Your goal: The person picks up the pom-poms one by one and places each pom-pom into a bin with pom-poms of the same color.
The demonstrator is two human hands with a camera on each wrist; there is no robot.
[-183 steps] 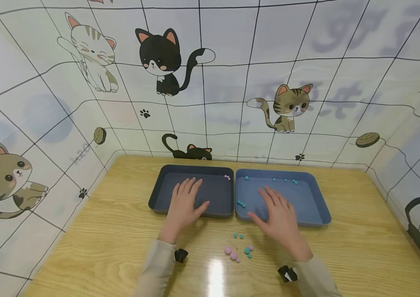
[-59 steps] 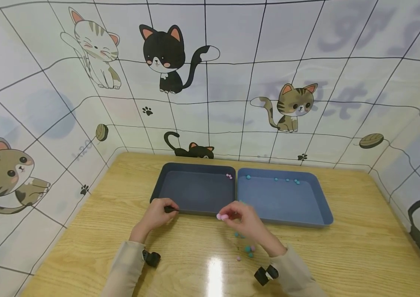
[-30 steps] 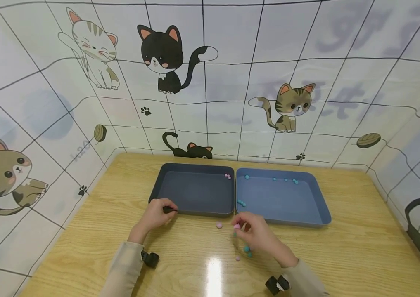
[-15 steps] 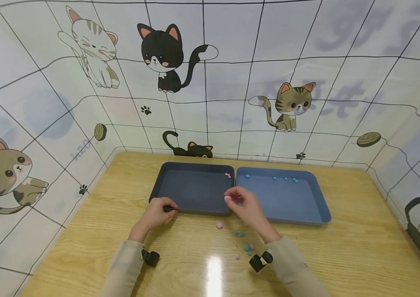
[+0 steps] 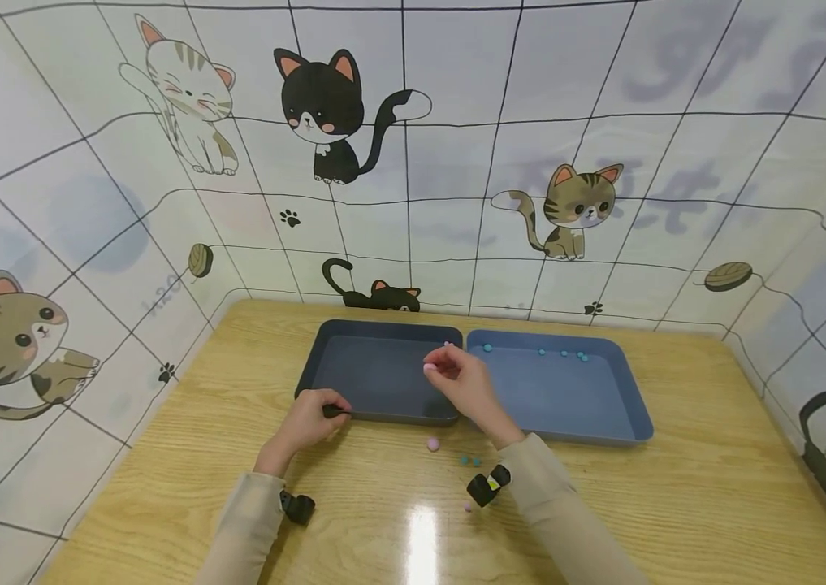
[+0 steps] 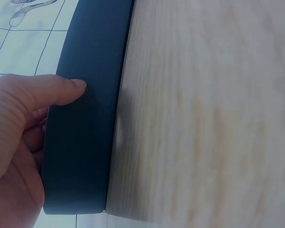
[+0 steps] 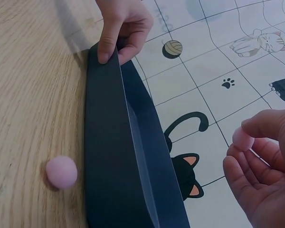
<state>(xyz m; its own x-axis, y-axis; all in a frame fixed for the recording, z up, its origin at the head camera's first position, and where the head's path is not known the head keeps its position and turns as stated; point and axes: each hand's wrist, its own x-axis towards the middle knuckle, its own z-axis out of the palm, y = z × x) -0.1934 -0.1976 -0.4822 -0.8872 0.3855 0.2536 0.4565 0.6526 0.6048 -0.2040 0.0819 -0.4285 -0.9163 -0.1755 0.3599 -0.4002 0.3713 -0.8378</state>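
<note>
Thumb and fingers of my right hand (image 5: 467,386) pinch a small pink ball (image 7: 243,138) over the right part of the dark tray (image 5: 376,370). My left hand (image 5: 306,422) grips that tray's near wall toward its left corner; the left wrist view has the thumb on the outside of the wall (image 6: 88,142). Just in front of the tray lies another pink ball (image 5: 433,444) on the wooden table. A bit of pink shows at the tray's far right corner, mostly hidden by my right hand.
The blue tray (image 5: 566,398) sits against the dark one on the right, with several teal balls (image 5: 487,348) along its far side. On the table are small teal balls (image 5: 464,461) and a tiny pink ball (image 5: 467,507). My right forearm covers the table behind it.
Both hands were open over the trays; the left then took the dark tray's wall. The right picked up pink balls, left one before the tray, and moved up-left over it with another.
</note>
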